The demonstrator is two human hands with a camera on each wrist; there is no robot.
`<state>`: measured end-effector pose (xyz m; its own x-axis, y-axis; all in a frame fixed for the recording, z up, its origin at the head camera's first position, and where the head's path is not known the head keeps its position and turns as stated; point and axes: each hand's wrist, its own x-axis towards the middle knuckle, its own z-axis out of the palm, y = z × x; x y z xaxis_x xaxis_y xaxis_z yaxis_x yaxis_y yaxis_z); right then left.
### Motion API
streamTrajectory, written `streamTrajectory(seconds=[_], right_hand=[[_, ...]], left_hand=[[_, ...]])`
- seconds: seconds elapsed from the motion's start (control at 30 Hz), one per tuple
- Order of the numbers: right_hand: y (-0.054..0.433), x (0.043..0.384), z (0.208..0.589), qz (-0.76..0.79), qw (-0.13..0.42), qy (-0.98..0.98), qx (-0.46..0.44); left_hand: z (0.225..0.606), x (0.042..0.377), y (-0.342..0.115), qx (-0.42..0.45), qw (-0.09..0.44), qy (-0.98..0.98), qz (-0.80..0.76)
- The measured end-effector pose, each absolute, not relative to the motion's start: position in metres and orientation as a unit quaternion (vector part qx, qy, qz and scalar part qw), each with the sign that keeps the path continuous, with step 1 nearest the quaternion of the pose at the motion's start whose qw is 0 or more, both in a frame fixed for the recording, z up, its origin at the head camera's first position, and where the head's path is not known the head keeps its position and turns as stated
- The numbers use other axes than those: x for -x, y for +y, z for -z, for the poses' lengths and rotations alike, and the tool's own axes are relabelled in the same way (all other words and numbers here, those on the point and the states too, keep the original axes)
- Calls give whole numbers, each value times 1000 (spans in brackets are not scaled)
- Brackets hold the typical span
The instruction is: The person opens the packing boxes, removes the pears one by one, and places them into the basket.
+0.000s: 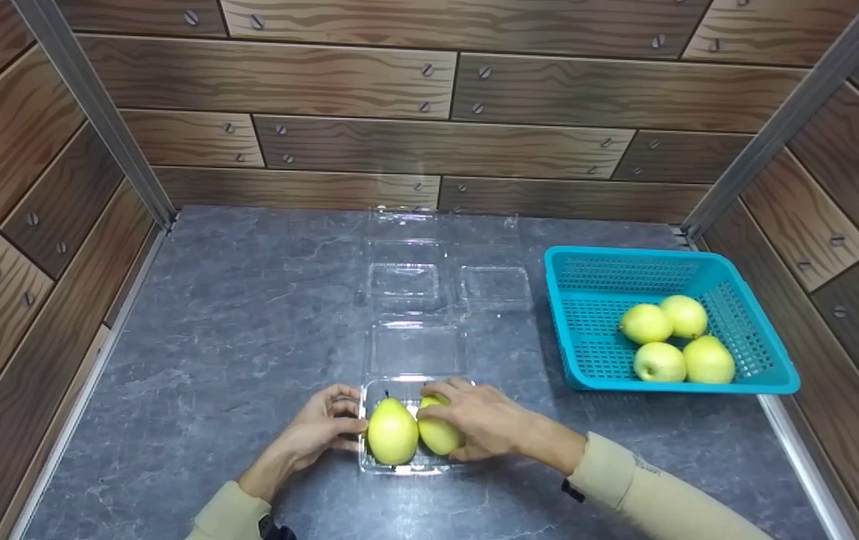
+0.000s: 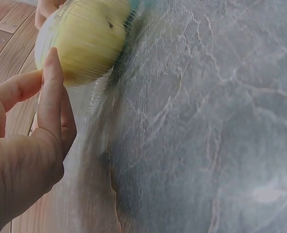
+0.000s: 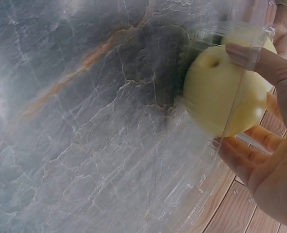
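On the grey tabletop, an opened clear plastic clamshell container [image 1: 414,471] lies near the front with its lid [image 1: 418,350] folded back. One yellow-green pear [image 1: 392,435] sits in its left half, stem away from me. In the right half, my right hand [image 1: 489,421] grips a second pear [image 1: 438,436], fingers over its far side and thumb near the front rim. The right wrist view shows that pear [image 3: 216,97] through the clear wall, thumb and fingers around it. My left hand [image 1: 322,425] pinches the container's left rim between thumb and fingers.
A turquoise mesh basket [image 1: 680,387] with several pears [image 1: 660,362] stands at the right. Behind the container lie more opened clear plastic containers [image 1: 495,286], hard to make out. Wood-patterned walls [image 1: 369,142] with metal corner posts enclose the back and sides.
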<state>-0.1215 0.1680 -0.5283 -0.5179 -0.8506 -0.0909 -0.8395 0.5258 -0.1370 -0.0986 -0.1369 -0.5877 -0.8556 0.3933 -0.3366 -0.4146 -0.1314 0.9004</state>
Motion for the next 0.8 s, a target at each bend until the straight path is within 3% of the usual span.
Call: streamTrajectory(seconds=[0.8], right_hand=[[165,125,526,45,95,870,481]], left_hand=[[586,98,-137,9,267,603,-752]])
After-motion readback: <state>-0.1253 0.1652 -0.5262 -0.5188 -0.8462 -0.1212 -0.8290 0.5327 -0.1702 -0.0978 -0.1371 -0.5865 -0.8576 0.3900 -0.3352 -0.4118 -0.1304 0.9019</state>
